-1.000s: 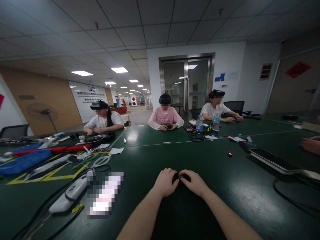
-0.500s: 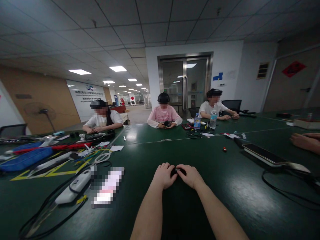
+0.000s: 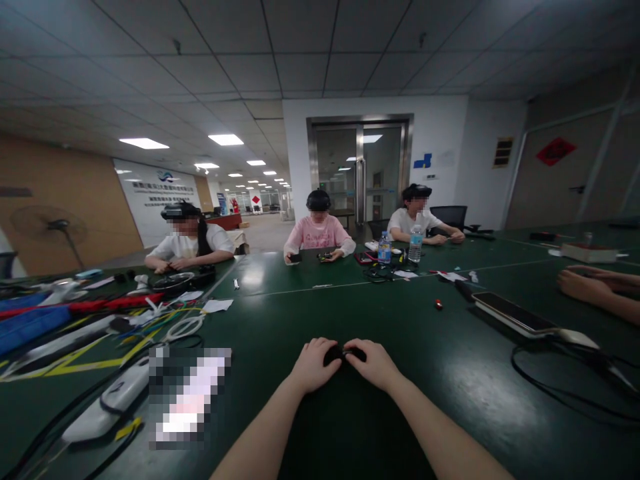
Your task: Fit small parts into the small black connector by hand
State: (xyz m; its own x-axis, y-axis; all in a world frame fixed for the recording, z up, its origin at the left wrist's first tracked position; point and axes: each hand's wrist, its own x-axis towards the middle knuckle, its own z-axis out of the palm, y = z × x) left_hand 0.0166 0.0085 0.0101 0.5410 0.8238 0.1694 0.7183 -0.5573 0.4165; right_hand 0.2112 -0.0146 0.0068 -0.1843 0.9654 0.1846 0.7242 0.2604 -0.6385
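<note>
My left hand [image 3: 313,363] and my right hand [image 3: 374,363] rest together on the dark green table [image 3: 450,373], knuckles up and fingers curled. Between them they grip a small black object [image 3: 340,353]; only a sliver of it shows between the fingertips, so I cannot make out what it is. Both forearms reach in from the bottom edge of the view.
A white power strip [image 3: 107,403] with black cables lies at the left, beyond it red and blue tools and loose wires [image 3: 165,317]. A flat dark device [image 3: 510,313] with a cable lies at the right, near another person's hand [image 3: 580,283]. Three seated people and water bottles [image 3: 414,244] are across the table.
The view has swung slightly right and down; my hands stay closed together on the small black object. The person in pink has moved their hands apart.
</note>
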